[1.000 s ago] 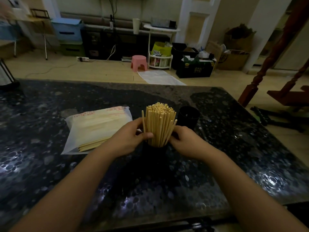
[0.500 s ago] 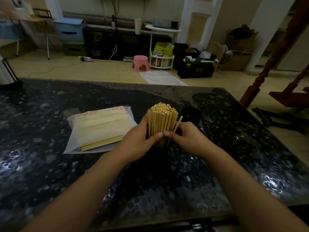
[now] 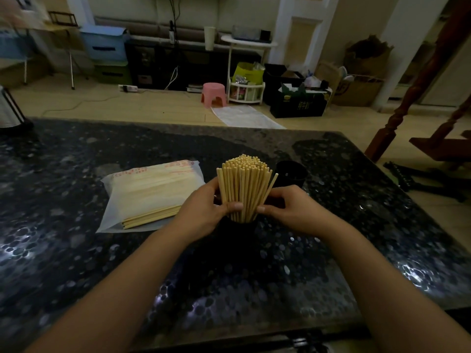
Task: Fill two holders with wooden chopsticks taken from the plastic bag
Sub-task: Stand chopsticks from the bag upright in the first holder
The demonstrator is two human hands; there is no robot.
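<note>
Wrapping the chopstick bundle [image 3: 243,187] from both sides, the left hand [image 3: 204,210] and right hand [image 3: 288,207] grip it upright in a dark holder [image 3: 240,226] on the tabletop [image 3: 76,250], beside the plastic bag [image 3: 150,194].

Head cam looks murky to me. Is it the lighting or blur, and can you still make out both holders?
Head view: dim, not blurred at centre; the pale wooden chopstick bundle is crisp, the black holder under it melts into shadow, the second black holder is barely readable. Glare speckles the dark stone table; the top-left corner is smeared; wide-angle bending at the edges.
</note>
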